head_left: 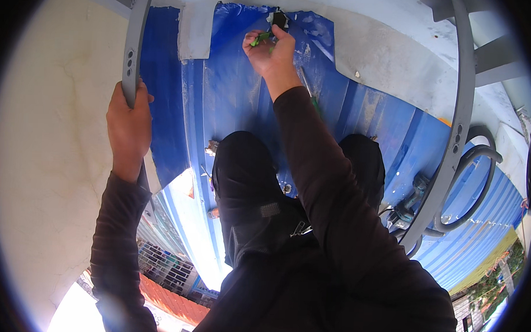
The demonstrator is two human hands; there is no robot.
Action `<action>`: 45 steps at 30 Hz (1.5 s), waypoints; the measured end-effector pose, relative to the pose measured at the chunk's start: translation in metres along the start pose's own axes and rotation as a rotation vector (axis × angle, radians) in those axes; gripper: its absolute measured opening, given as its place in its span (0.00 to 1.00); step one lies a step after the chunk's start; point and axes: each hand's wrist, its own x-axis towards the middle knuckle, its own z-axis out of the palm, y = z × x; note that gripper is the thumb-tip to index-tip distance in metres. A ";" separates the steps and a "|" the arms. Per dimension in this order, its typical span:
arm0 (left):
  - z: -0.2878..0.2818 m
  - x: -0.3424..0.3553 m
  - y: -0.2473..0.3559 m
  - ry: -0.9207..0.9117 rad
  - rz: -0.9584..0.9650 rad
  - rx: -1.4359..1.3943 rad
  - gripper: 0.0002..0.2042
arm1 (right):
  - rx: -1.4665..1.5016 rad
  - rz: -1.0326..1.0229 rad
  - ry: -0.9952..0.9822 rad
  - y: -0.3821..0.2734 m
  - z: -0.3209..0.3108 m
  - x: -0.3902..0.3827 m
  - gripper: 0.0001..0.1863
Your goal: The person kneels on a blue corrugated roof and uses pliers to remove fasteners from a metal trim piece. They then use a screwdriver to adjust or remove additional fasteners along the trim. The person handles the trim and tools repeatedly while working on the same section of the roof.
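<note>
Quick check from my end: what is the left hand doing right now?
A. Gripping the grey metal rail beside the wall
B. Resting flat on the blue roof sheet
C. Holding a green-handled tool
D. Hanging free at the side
A: the left hand is closed around the grey metal rail next to the pale wall, while the right hand holds the green-handled tool up on the blue roof sheet.

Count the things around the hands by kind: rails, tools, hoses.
Grey metal rails: 2, left rail gripped by the left hand, right rail
Green-handled tools: 2, one in the right hand, one screwdriver lying on the blue roof
Power drill: 1
Grey hoses: 1 coil
Total: 6
</note>
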 end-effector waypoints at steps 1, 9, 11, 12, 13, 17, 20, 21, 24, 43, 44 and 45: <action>0.000 -0.001 0.000 -0.002 0.001 -0.017 0.15 | -0.051 -0.051 -0.005 0.000 -0.006 0.000 0.12; -0.001 0.000 -0.001 -0.008 -0.013 -0.092 0.13 | -0.098 0.150 -0.208 -0.039 -0.029 -0.011 0.11; -0.001 0.000 -0.002 -0.019 -0.008 -0.101 0.14 | -0.130 0.201 -0.167 -0.058 -0.030 -0.018 0.11; -0.001 0.001 -0.003 -0.027 -0.016 -0.110 0.14 | -0.144 0.242 -0.194 -0.067 -0.031 -0.020 0.10; -0.001 0.001 -0.003 -0.017 -0.021 -0.090 0.14 | -0.156 0.282 -0.189 -0.076 -0.031 -0.023 0.09; 0.001 0.000 -0.001 -0.001 -0.005 -0.139 0.15 | -0.161 0.385 -0.170 -0.096 -0.029 -0.028 0.08; 0.001 -0.002 0.001 -0.008 -0.004 -0.140 0.15 | -0.233 0.319 -0.197 -0.092 -0.025 -0.032 0.08; 0.000 -0.003 0.002 -0.018 -0.023 -0.127 0.16 | -0.291 0.247 -0.185 -0.086 -0.024 -0.034 0.09; 0.000 -0.004 0.003 -0.026 -0.032 -0.121 0.16 | -0.436 0.137 -0.149 -0.066 -0.020 -0.043 0.14; -0.004 -0.010 -0.007 0.006 0.180 -0.084 0.21 | -3.197 -0.299 0.622 -0.036 0.069 -0.047 0.23; -0.005 -0.010 -0.008 -0.009 0.174 -0.105 0.22 | -3.254 -0.274 0.647 -0.035 0.069 -0.043 0.23; -0.006 -0.011 -0.010 -0.031 0.160 -0.122 0.22 | -3.320 -0.263 0.607 -0.033 0.069 -0.039 0.26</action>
